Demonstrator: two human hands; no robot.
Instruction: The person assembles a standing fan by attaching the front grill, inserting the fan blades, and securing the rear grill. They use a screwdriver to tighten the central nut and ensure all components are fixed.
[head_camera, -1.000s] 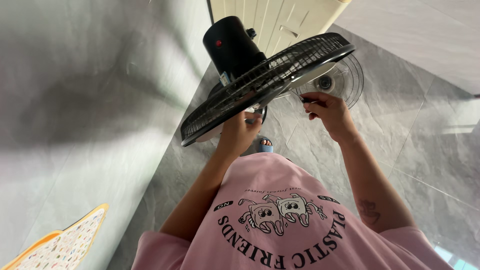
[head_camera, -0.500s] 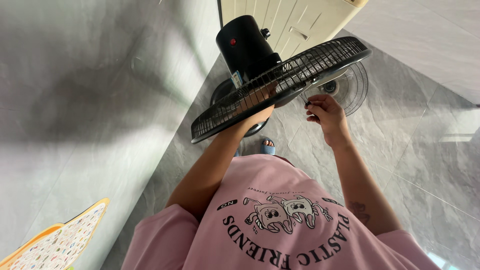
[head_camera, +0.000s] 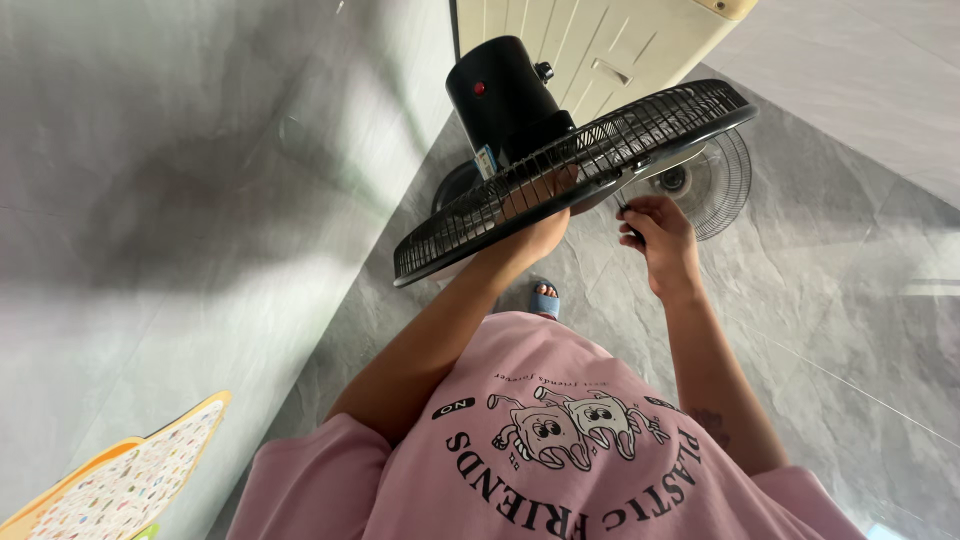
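A black stand fan stands before me, its round motor housing (head_camera: 505, 95) carrying a red dot. Its black wire guard (head_camera: 640, 125) tilts across the middle of the view. My left hand (head_camera: 540, 228) reaches up under the guard's near rim; its fingers show through the bars and seem to grip it. My right hand (head_camera: 662, 245) is just right of it, below the rim, pinching a small dark thin object (head_camera: 626, 212) whose tip points at the guard's edge. I cannot tell what the object is.
A second wire guard (head_camera: 718, 185) lies on the grey tiled floor behind the fan. The fan's round base (head_camera: 455, 185) sits near a grey wall (head_camera: 200, 200). A cream panelled door (head_camera: 590, 40) is beyond. My foot in a blue sandal (head_camera: 543, 298) and a colourful mat (head_camera: 120, 480) are below.
My left hand has risen from below the guard until it is against the rim. My right hand has drawn slightly closer to the rim with the dark object. The view has shifted a little.
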